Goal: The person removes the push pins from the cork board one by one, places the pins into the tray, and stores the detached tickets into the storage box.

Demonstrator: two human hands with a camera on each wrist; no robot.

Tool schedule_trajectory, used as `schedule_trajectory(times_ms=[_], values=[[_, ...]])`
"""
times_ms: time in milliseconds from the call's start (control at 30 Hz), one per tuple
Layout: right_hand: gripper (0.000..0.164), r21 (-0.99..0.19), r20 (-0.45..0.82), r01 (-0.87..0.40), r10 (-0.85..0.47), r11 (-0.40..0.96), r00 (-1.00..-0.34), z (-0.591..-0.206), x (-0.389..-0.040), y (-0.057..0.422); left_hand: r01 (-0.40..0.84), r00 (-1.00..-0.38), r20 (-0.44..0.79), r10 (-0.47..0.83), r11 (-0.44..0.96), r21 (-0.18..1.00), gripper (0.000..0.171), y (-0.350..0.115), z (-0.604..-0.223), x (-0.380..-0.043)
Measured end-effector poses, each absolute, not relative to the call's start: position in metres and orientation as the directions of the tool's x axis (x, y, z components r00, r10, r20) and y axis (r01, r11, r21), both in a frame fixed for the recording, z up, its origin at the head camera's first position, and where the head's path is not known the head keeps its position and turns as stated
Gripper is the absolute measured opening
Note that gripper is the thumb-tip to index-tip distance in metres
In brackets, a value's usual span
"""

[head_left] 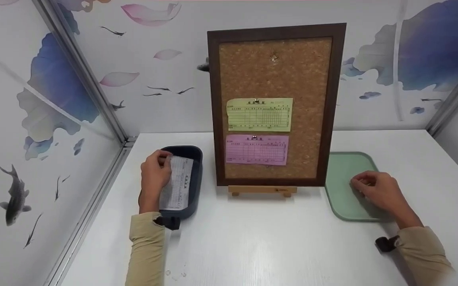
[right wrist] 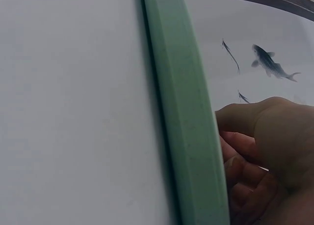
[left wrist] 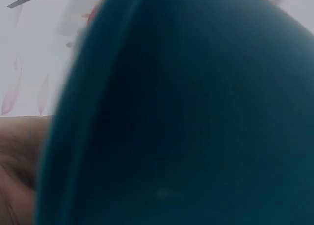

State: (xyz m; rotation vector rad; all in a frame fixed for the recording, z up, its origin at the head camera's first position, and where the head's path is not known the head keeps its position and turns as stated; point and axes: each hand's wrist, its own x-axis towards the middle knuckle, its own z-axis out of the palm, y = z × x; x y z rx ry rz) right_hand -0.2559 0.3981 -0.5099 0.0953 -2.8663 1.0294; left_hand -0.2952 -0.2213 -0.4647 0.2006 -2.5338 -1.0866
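Observation:
My left hand (head_left: pixel 156 172) is at the left rim of a dark blue tray (head_left: pixel 198 190), its thumb and fingertips pinching the edge of a white printed form slip (head_left: pixel 179 182). In the left wrist view the tray's wall (left wrist: pixel 196 112) hides most of that hand. Over the green tray (head_left: pixel 342 198) my right hand (head_left: pixel 380 190) has its thumb and index finger brought together low above the surface. The right wrist view shows its other fingers (right wrist: pixel 245 173) curled, the fingertips hidden behind the tray's edge; I cannot tell whether they pinch something small.
Between the trays a framed cork board (head_left: pixel 304 119) stands on a wooden easel (head_left: pixel 262 190). Pins hold a yellow-green form slip (head_left: pixel 259 115) above a pink one (head_left: pixel 257 150). Clear pins (head_left: pixel 274 58) sit near the board's top. Printed wall panels (head_left: pixel 165 107) enclose the white table (head_left: pixel 245 242).

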Motion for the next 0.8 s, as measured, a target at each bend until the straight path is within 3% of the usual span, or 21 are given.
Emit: schedule_trajectory(times_ms=[300,800], values=[[0.032,-0.636,0.084,-0.071,-0.023,0.768,-0.996,-0.510,-0.256,0.400,-0.029,-0.933,0.216,-0.287,0.660,0.751,0.047,-0.216,-0.472,-0.296],[0.034,-0.636,0.028,-0.023,-0.006,0.771,-1.000,-0.511,-0.258,0.402,-0.116,-0.962,0.077,-0.262,0.649,0.752,0.065,-0.214,-0.474,-0.295]])
